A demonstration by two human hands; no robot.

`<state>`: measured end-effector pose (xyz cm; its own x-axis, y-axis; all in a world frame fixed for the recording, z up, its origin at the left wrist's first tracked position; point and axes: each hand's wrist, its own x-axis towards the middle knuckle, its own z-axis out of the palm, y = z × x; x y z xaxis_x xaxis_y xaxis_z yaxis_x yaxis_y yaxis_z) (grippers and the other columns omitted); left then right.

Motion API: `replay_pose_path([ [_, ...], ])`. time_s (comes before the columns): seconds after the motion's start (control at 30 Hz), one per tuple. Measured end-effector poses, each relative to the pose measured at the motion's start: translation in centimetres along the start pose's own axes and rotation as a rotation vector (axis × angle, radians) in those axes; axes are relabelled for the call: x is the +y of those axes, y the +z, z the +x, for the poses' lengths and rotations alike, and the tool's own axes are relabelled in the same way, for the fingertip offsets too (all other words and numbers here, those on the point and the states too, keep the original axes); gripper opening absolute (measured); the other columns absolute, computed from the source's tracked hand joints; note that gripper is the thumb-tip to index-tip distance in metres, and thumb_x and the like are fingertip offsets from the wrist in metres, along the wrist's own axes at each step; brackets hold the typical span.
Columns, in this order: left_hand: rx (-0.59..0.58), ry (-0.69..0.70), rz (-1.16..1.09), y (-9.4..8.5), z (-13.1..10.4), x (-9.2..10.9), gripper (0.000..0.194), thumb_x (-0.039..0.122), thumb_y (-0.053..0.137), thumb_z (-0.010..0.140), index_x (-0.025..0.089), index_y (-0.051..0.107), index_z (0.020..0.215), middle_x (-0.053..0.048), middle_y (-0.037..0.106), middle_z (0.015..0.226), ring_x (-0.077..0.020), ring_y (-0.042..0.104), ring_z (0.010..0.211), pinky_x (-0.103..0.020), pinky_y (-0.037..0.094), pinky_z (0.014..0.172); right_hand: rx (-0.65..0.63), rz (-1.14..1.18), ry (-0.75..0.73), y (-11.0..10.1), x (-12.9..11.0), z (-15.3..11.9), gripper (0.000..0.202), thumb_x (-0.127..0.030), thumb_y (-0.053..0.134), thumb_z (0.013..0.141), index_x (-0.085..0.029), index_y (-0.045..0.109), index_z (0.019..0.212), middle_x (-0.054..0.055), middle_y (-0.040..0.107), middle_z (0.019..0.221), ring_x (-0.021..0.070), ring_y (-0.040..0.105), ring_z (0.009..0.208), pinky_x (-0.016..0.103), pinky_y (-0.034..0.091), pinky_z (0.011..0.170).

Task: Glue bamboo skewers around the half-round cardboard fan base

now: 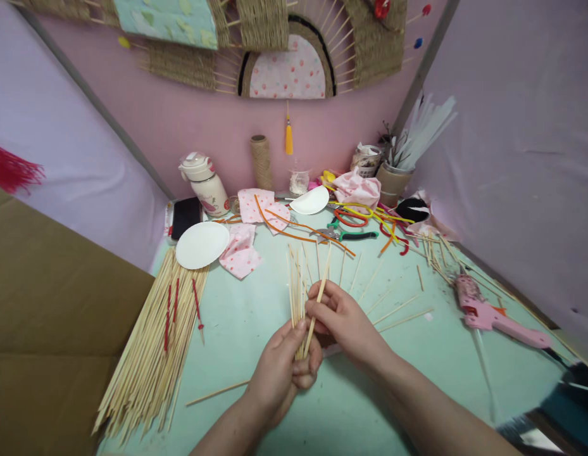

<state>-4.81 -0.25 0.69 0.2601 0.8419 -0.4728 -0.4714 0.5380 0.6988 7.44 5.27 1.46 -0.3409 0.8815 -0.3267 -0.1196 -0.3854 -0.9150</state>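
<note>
My left hand [287, 358] is closed around a small upright bundle of thin wooden sticks [296, 304]. Between the thumb and fingers of my right hand [338, 313], one wooden stick [324, 272] is pinched at a slant against the right side of that bundle. Beyond my right hand, several thin sticks [400, 308] fan out over the table from a piece mostly hidden under my hands. One loose stick [218, 393] lies left of my left wrist. A large pile of sticks [146, 354] rests farther left, with red-wrapped sticks [175, 304] on and beside it.
A pink glue gun [502, 322] lies at right. At the back are green-handled pliers [353, 236], red-handled scissors [349, 217], pipe cleaners [300, 228], spotted cloth [240, 252], a twine spool [261, 163] and a bottle [207, 187]. A white disc [202, 245] touches the stick pile's top.
</note>
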Motion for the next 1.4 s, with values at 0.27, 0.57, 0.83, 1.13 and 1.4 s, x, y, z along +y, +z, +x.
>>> replay_pose_path([
  [0.27,-0.042,-0.018,-0.005,0.0,0.1,-0.6,0.052,0.065,0.07,0.078,0.02,0.044,0.085,0.008,0.049,0.052,-0.003,0.012,0.043,-0.02,0.008,0.043,0.016,-0.064,0.01,-0.2,0.5,0.3,0.044,-0.06,0.069,0.074,-0.022,0.048,0.078,-0.01,0.04,0.054,0.0065,0.031,0.045,0.021,0.024,0.045],
  [0.57,-0.026,-0.011,0.002,0.0,0.3,-0.5,0.052,0.065,0.068,0.079,0.019,0.045,0.084,0.007,0.049,0.052,-0.0031,0.013,0.043,-0.02,0.009,0.042,0.05,-0.099,-0.012,-0.2,0.1,-0.1,0.026,-0.043,0.063,0.078,-0.021,0.05,0.08,-0.007,0.048,0.064,0.0088,0.041,0.054,0.022,0.032,0.049],
  [0.83,-0.06,-0.052,-0.002,0.0,0.1,-0.7,0.053,0.066,0.069,0.078,0.02,0.044,0.083,0.006,0.052,0.052,-0.0031,0.013,0.042,-0.02,0.009,0.042,-0.012,-0.107,0.037,-0.3,0.4,0.3,0.033,-0.05,0.066,0.075,-0.021,0.051,0.078,-0.007,0.046,0.061,0.0083,0.038,0.05,0.022,0.03,0.047],
  [1.13,-0.048,-0.035,-0.021,0.0,0.3,-0.8,0.055,0.067,0.07,0.077,0.019,0.044,0.082,0.007,0.051,0.052,-0.0023,0.014,0.042,-0.019,0.009,0.042,-0.006,-0.117,0.026,-0.4,0.5,0.2,0.033,-0.051,0.066,0.077,-0.02,0.057,0.082,-0.003,0.055,0.068,0.012,0.05,0.06,0.025,0.041,0.057],
  [1.4,-0.172,-0.069,-0.031,0.1,0.1,-1.3,0.054,0.067,0.07,0.078,0.019,0.044,0.079,0.005,0.052,0.052,-0.0026,0.018,0.041,-0.018,0.011,0.04,-0.146,-0.099,0.086,-0.9,0.5,-0.1,0.036,-0.054,0.06,0.083,-0.019,0.058,0.078,-0.003,0.054,0.067,0.0115,0.049,0.059,0.024,0.036,0.055],
])
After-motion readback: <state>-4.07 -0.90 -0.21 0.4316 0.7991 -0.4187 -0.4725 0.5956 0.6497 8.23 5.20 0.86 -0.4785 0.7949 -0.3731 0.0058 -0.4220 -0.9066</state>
